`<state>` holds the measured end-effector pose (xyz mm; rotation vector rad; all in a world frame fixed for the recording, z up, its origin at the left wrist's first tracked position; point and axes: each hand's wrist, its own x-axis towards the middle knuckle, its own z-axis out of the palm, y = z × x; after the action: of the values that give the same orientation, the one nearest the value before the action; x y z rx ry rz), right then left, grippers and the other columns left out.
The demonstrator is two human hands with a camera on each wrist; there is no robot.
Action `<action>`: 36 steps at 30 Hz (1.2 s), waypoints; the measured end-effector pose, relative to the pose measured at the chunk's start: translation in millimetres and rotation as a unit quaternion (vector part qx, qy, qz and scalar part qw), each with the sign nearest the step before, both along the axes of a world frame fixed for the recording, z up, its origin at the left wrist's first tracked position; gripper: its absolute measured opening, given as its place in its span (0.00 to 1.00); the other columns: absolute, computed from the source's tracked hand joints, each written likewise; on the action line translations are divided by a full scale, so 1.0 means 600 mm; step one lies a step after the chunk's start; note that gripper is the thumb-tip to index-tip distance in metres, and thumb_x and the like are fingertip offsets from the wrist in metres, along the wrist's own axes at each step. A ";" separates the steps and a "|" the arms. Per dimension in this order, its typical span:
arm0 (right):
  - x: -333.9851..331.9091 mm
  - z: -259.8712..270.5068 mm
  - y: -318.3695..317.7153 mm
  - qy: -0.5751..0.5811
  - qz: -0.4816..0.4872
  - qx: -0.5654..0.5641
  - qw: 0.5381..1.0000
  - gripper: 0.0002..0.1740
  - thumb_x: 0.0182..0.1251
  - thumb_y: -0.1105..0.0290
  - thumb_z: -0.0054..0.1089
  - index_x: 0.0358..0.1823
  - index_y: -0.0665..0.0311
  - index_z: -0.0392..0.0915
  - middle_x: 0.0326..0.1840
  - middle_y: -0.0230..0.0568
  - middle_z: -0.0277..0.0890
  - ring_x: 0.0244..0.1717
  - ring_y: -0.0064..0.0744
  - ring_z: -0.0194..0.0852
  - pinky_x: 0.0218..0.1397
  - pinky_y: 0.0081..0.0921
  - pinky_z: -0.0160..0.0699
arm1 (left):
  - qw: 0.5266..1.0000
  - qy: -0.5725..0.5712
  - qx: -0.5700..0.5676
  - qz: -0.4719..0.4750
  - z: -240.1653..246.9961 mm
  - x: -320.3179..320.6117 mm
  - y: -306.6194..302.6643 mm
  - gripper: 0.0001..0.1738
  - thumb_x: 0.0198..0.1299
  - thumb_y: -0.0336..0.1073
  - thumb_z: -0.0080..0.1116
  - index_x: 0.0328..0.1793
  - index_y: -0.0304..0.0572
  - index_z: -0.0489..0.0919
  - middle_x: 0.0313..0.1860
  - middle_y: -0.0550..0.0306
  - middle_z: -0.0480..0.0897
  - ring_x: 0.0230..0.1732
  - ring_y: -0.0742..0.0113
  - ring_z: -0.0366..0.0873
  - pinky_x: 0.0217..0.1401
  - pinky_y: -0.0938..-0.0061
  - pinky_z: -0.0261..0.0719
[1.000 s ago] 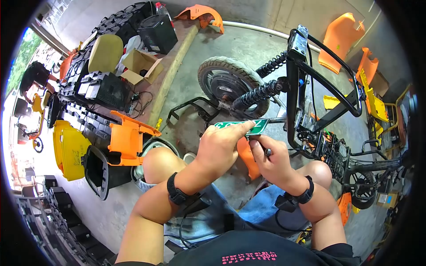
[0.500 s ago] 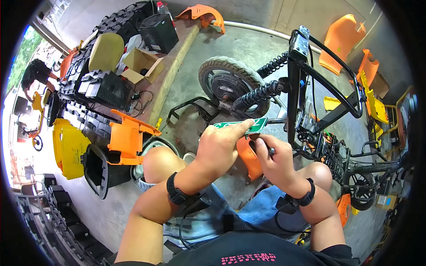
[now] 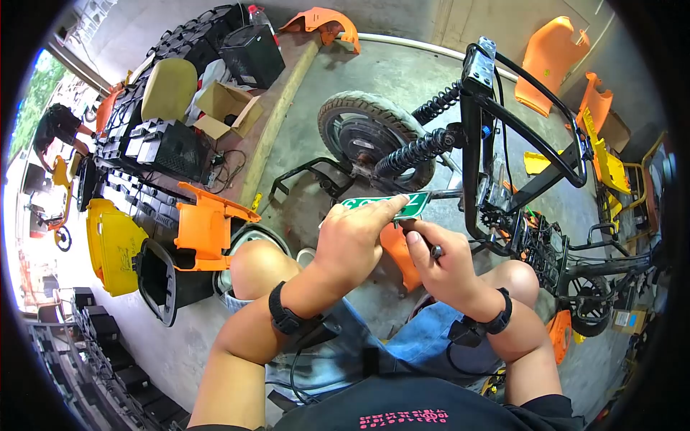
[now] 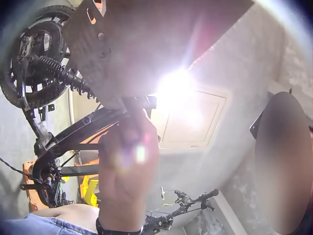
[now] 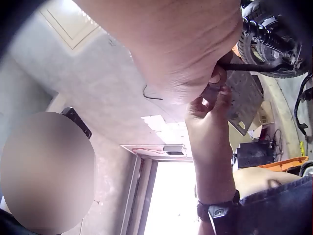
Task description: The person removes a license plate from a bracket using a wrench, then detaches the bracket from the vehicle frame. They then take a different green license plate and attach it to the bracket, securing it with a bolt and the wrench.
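Observation:
My left hand (image 3: 370, 215) grips a green number plate (image 3: 415, 205) by its near edge and holds it flat above my knees. Its grey underside (image 4: 146, 44) fills the top of the left wrist view. Just below the plate's right end, my right hand (image 3: 425, 241) is curled round a small dark metal tool (image 3: 435, 251) whose tip meets the plate from beneath. An orange plastic part (image 3: 402, 255) hangs under the plate between the two hands. In the right wrist view the left hand (image 5: 211, 105) pinches the plate (image 5: 244, 100).
A stripped black scooter frame (image 3: 478, 144) with its rear wheel (image 3: 374, 133) stands on the concrete right in front. Orange panels (image 3: 208, 226), a yellow box (image 3: 115, 244), batteries (image 3: 172, 147) and a cardboard box (image 3: 226, 104) lie at the left. Another person (image 3: 61, 126) crouches far left.
Both hands stay at the plate; the right hand has shifted a little on the tool under the plate's right end. The view has tipped slightly.

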<state>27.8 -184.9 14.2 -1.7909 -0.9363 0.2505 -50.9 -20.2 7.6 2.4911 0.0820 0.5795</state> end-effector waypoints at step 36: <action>0.015 -0.005 0.016 0.392 -0.051 0.004 0.919 0.09 0.71 0.66 0.63 0.38 0.65 0.81 0.29 0.26 0.75 0.27 0.13 0.66 0.29 0.17 0.64 | 0.999 0.033 0.011 -0.012 0.001 0.013 -0.016 0.33 0.49 0.23 0.59 0.66 0.49 0.78 0.45 0.54 0.87 0.44 0.59 0.85 0.42 0.64 0.73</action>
<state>37.1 -175.1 11.1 -1.5133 -0.2642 0.8226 -43.2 -29.6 8.1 2.5292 0.0723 0.4897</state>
